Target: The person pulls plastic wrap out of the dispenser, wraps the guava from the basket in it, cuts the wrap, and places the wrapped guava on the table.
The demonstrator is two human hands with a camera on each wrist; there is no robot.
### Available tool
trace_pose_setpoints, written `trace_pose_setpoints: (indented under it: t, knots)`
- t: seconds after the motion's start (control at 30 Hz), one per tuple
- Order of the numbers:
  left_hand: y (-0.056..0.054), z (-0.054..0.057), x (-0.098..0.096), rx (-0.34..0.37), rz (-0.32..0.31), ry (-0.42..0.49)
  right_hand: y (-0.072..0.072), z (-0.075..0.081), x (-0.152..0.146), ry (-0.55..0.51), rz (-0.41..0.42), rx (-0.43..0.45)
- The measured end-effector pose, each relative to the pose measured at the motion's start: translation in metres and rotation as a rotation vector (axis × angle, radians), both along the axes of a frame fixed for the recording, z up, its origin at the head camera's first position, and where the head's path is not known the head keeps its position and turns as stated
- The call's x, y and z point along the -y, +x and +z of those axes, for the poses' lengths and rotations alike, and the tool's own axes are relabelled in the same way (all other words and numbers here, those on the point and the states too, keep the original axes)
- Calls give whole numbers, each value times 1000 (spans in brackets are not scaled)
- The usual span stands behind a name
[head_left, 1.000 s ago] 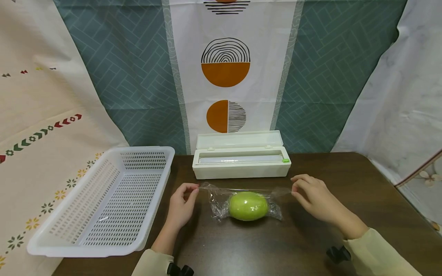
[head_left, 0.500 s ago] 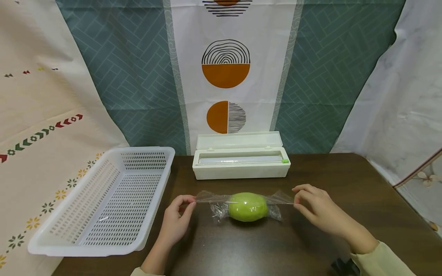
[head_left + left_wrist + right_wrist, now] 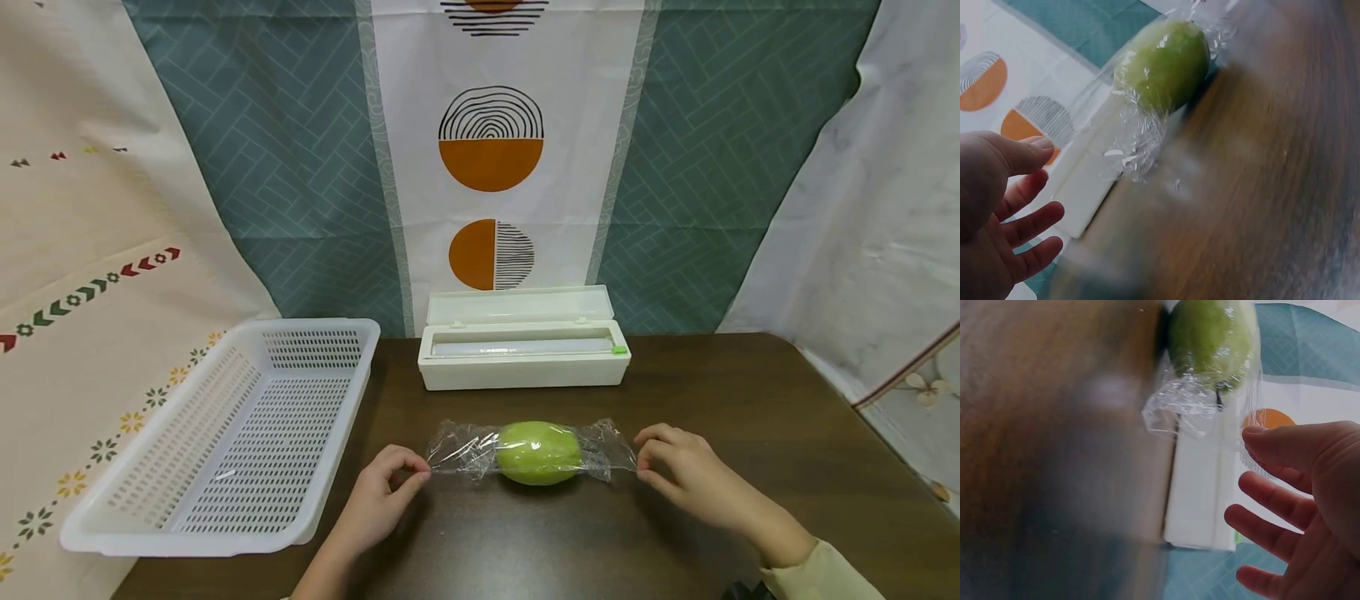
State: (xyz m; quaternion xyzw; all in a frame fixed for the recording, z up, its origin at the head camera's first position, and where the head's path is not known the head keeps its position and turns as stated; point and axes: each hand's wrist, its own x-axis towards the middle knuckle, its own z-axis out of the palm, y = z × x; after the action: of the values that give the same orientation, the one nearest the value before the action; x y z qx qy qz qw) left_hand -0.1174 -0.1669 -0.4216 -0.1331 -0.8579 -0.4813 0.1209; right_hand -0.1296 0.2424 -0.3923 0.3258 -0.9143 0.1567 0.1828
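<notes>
A smooth green oval fruit (image 3: pixel 538 457), shaped like a mango, lies on the brown table in a layer of clear cling film (image 3: pixel 461 442). Crinkled film sticks out past both of its ends. On the left, the thumb and forefinger of my left hand (image 3: pixel 384 498) pinch one corner of the film. My right hand (image 3: pixel 696 477) pinches the opposite corner in the same way. Between the two hands the film's edge runs nearly straight across the fruit's front. Both wrist views show the remaining fingers spread loosely, with the wrapped fruit (image 3: pixel 1166 65) beyond the fingertips.
Behind the fruit stands a white cling film dispenser (image 3: pixel 525 371), its lid raised and a roll inside. A green slider (image 3: pixel 619 350) sits at its right end. To the left is a white perforated basket (image 3: pixel 262 467). Patterned cloths (image 3: pixel 675 167) hang behind the table.
Both hands have kept their pinch on the film. They have drawn its edge from behind the fruit, over the top, and down toward the near side. The fruit and dispenser have stayed put.
</notes>
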Motion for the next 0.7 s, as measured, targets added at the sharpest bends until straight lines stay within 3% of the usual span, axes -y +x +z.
trace_pose_setpoints:
  t: [0.27,0.47,0.7]
  knots:
    - [-4,-7,4,57,-32,-84,0,-9,3,20,-34,59]
    - [-6,-8,4,116,-56,-133,-4,-11,2,37,-48,156]
    - [-8,-1,2,158,7,-122,-7,-6,-3,28,-90,309]
